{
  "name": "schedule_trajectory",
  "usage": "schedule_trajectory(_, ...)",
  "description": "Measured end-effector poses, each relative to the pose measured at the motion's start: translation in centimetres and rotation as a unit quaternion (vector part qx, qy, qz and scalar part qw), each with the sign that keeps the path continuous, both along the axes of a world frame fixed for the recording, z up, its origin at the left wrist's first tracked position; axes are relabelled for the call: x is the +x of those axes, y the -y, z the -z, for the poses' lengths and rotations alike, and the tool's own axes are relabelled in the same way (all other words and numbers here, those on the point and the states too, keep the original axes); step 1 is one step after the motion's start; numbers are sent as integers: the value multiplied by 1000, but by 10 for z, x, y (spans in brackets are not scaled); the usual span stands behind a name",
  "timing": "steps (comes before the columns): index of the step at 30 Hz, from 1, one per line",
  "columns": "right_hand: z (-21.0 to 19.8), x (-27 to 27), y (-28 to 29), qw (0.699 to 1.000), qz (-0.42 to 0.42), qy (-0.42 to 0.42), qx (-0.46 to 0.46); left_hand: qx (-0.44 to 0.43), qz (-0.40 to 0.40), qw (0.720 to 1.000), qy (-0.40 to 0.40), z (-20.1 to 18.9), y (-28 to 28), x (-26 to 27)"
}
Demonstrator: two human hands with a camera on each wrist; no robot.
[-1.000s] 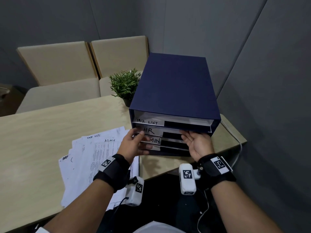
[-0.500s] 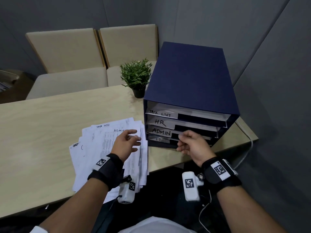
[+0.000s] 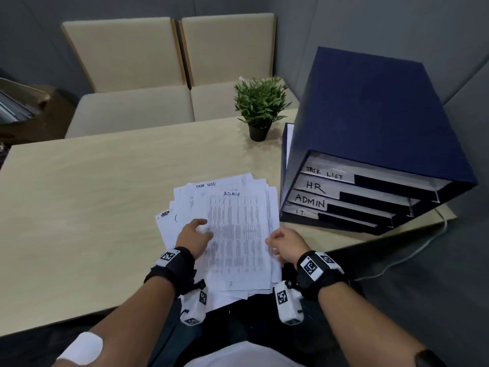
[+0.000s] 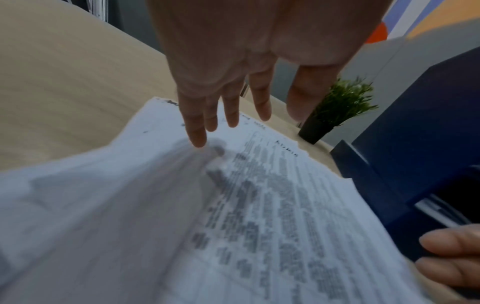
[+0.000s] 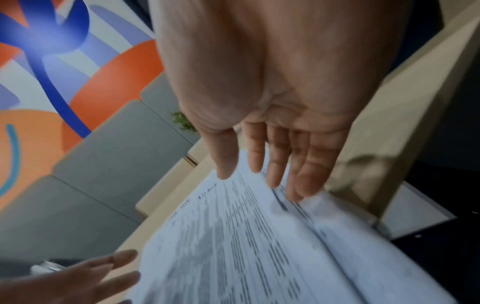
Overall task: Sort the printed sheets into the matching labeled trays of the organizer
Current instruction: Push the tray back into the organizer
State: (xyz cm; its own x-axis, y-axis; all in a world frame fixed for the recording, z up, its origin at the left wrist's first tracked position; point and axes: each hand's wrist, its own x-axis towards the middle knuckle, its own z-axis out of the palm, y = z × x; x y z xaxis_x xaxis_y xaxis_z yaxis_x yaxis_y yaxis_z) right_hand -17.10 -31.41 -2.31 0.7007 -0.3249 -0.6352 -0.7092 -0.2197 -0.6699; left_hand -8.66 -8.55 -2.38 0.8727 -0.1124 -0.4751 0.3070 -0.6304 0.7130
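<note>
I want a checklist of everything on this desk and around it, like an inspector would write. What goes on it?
Surface: light wooden table, papers overhang its near edge.
Job's things: loose pile of white printed sheets, top one marked ADMIN; navy blue organizer with trays labelled TASK LIST, HR, ADMIN, IT.
Clutter: small green plant in a black pot.
Grippers: left hand open, fingers on the pile; right hand at the pile's right edge, fingers fairly straight in the right wrist view.
Cables: grey cable hanging off the table's right edge.
Surroundings: two beige padded chairs, grey wall panels.
</note>
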Motion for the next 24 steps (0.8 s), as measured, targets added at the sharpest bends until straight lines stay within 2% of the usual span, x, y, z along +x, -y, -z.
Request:
schedule_trajectory(5,24,0,-29,993,16,-52,-102,17,50,998,-41,18,-24,7)
schedule_trajectory(10,31,2,-45,988,48,-43,-143,17,91,994,-49,24,-29,9)
schedule_trajectory(14,32,4,-50,981,88,-23,-172,0,98,993,-61,25,-34,14)
schedule_trajectory(20,30,-1,-40,973,100,-15,-209,-22,94,993,-74,23,-38,19)
schedule_trajectory(24,23,-12,-33,971,138,4,-196,-24,82,994,-72,21,-38,20)
